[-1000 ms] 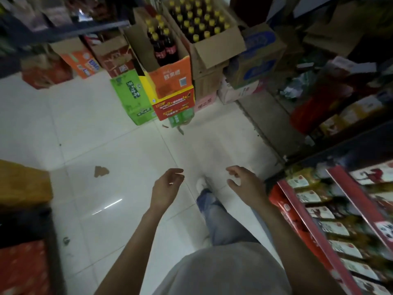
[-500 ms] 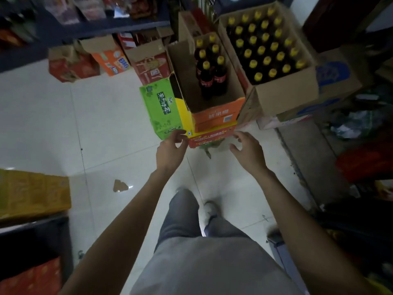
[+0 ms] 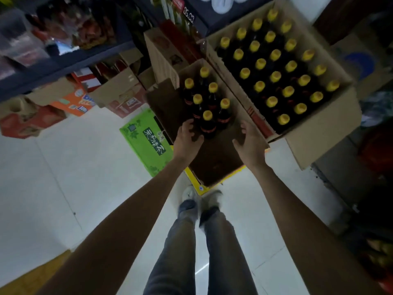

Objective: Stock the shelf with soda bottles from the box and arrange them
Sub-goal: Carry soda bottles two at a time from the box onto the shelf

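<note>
Both hands inside the open top of the near box [image 3: 214, 165], reaching for stock. Left hand [image 3: 187, 139] low beside the nearest bottle [image 3: 208, 124], fingers loosely curled and spread, tips close to its dark side; contact not clear, no grip formed. Right hand [image 3: 251, 141] on the opposite side, palm turned inward, fingers spread and relaxed, holding nothing, apart from the bottles. Placement suggests a two-handed approach, one hand to each side of the cluster, probably to lift a bottle in each.

Near box: brown card, flaps up, mostly emptied. Six yellow-capped bottles upright, bunched in the far half; near half bare card floor. Box stacked on a yellow-edged carton [image 3: 194, 177], presumably to bring it within easier reach.

Full box [image 3: 319, 133] just beside it on the right, walls touching: yellow-capped bottles in tight rows, apparently untouched reserve.

Green carton [image 3: 146, 139] against the left of the stack, closed. Further cartons [image 3: 74, 103] along the far wall under a dark shelf [image 3: 63, 60] of blurred goods; contents not legible.

Shelf to be stocked not identifiable here. Judgement: pick-up stage, bottles not yet lifted.
</note>
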`<state>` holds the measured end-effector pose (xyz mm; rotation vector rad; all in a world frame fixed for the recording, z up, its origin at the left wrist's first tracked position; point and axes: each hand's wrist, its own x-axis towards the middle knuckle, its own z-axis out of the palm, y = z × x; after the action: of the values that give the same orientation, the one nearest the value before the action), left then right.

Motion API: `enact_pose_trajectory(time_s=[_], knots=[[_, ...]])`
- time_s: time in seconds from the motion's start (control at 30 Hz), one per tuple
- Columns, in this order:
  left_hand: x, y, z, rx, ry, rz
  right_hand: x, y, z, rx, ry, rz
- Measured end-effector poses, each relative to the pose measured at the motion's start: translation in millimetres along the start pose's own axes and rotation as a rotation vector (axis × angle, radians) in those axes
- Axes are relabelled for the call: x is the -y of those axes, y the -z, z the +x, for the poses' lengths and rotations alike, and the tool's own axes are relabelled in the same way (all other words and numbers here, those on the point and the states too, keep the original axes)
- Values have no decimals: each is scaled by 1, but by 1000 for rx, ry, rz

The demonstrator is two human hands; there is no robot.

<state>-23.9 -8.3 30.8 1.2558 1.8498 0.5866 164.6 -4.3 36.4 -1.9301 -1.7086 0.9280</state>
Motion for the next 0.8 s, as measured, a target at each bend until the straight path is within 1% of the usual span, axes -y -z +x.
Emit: enact_pose_trajectory(time_s=[0.07, 0.13, 0.2, 0.27, 0.37, 0.47, 0.5, 0.57, 0.63, 0.7, 0.73, 0.8], knots=[[9, -18, 35, 37, 1, 4, -8, -20, 35, -1, 8, -52], [18, -39, 67, 50, -10, 23, -20, -42, 71, -22, 64, -86], [22, -53, 80, 7, -23, 34, -27, -59, 93, -31, 131, -103], [26, -72, 91, -61, -25, 57, -39, -77, 112, -6, 120, -69], [26, -98, 88, -187, 2, 62, -48, -95, 120, -12, 87, 3], [18, -112, 86, -315, 146, -57, -49, -100, 123, -20, 84, 36], [16, -114, 87, -344, 170, -74, -48, -99, 123, -24, 81, 49], [18, -115, 88, -352, 171, -46, -47, -94, 118, -50, 81, 74], [20, -110, 88, -327, 159, -16, -42, -85, 105, -105, 85, 99], [21, -98, 83, -307, 115, 6, -31, -71, 88, -171, 84, 146], [21, -88, 78, -295, 51, 26, -24, -63, 79, -203, 74, 184], [20, -64, 66, -241, -156, 79, -5, -43, 59, -242, 15, 270]])
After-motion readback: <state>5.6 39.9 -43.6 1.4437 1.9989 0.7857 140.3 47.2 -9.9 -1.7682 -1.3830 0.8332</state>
